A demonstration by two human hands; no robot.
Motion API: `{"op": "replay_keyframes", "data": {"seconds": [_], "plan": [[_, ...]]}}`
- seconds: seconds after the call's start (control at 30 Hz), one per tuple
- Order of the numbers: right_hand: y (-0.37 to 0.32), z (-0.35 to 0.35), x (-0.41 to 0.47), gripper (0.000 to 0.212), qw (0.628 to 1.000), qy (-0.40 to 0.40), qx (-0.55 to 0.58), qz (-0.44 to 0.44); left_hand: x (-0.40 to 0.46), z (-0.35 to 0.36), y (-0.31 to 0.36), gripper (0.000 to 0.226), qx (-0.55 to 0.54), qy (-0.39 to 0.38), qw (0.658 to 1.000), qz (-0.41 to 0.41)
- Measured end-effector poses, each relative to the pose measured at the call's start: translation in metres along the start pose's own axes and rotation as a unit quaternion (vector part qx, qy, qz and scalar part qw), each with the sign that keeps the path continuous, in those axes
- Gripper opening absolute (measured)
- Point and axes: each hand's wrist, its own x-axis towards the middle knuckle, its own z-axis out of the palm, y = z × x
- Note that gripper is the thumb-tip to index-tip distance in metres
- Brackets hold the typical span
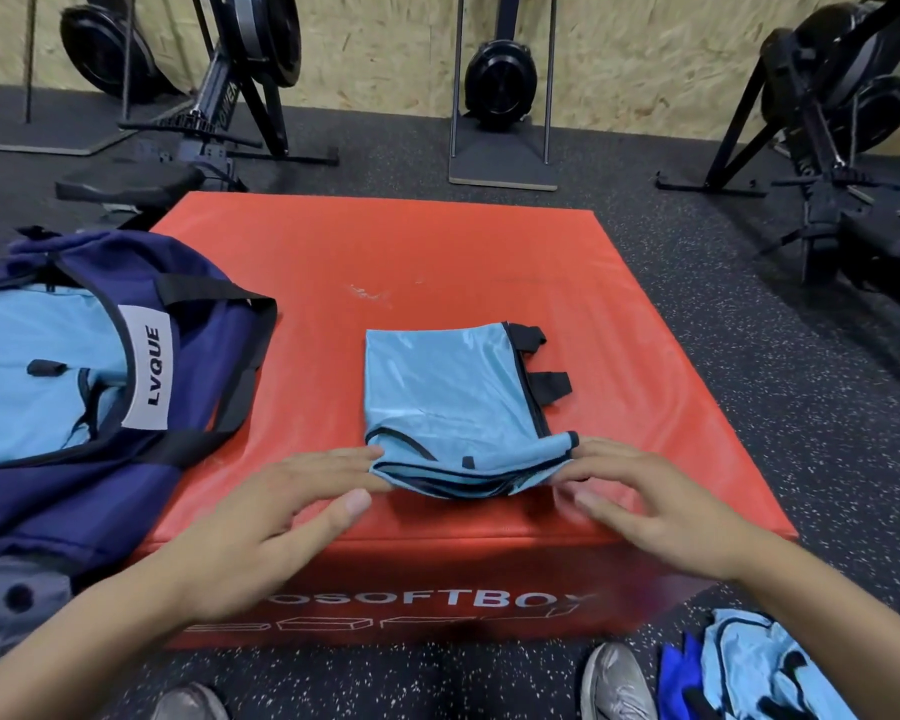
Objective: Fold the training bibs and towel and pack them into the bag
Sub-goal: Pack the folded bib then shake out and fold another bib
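Note:
A light blue training bib (448,402) with black trim lies folded into a rectangle on the red soft box (365,252). My left hand (281,506) has straight fingers touching the bib's near left corner. My right hand (661,501) touches the near right corner with its fingertips. A navy duffel bag (126,366) lies open on the left of the box, with light blue fabric (32,356) inside it.
A pile of unfolded blue bibs (749,667) lies on the speckled black floor at the lower right, beside my shoes (614,683). Rowing machines (827,122) and other gym equipment stand along the back wall.

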Motion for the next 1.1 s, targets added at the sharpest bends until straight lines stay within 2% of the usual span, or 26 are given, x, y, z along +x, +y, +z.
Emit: {"op": "replay_keyframes", "data": {"seconds": [0.1,0.23,0.37,0.43,0.5,0.57,0.67,0.77,0.9,1.0,1.1], "plan": [[-0.020,-0.016,-0.001,0.015,0.997,0.023,0.075,0.023,0.002,-0.012,0.022,0.038,-0.087,0.021,0.996,-0.028],[-0.033,-0.030,0.014,0.015,0.977,0.093,0.187,0.036,0.011,-0.021,0.036,0.028,-0.156,0.100,0.981,-0.054],[-0.029,-0.023,0.050,0.030,0.958,0.128,0.246,0.076,0.037,-0.016,0.022,0.020,-0.208,0.163,0.958,-0.115],[-0.021,-0.015,0.072,0.040,0.952,0.126,0.255,0.116,0.052,-0.007,0.004,0.019,-0.221,0.166,0.947,-0.162],[-0.008,-0.001,0.090,0.046,0.957,0.113,0.221,0.151,0.063,0.004,-0.020,0.029,-0.213,0.139,0.945,-0.207],[0.007,0.014,0.105,0.049,0.970,0.114,0.136,0.164,0.070,0.016,-0.044,0.047,-0.186,0.120,0.948,-0.230],[0.016,0.023,0.120,0.051,0.973,0.152,0.078,0.158,0.075,0.028,-0.065,0.057,-0.116,0.131,0.961,-0.215],[0.023,0.025,0.128,0.049,0.969,0.188,0.046,0.154,0.077,0.030,-0.076,0.061,-0.018,0.144,0.972,-0.185],[0.038,0.033,0.132,0.044,0.966,0.163,-0.076,0.186,0.074,0.035,-0.085,0.058,0.160,0.083,0.961,-0.211],[0.024,0.036,0.139,0.039,0.938,0.193,-0.250,0.145,0.073,0.038,-0.082,0.053,0.201,0.104,0.958,-0.173],[-0.001,0.048,0.148,0.053,0.935,0.155,-0.305,0.093,0.074,0.039,-0.080,0.073,0.206,0.056,0.967,-0.139]]}}
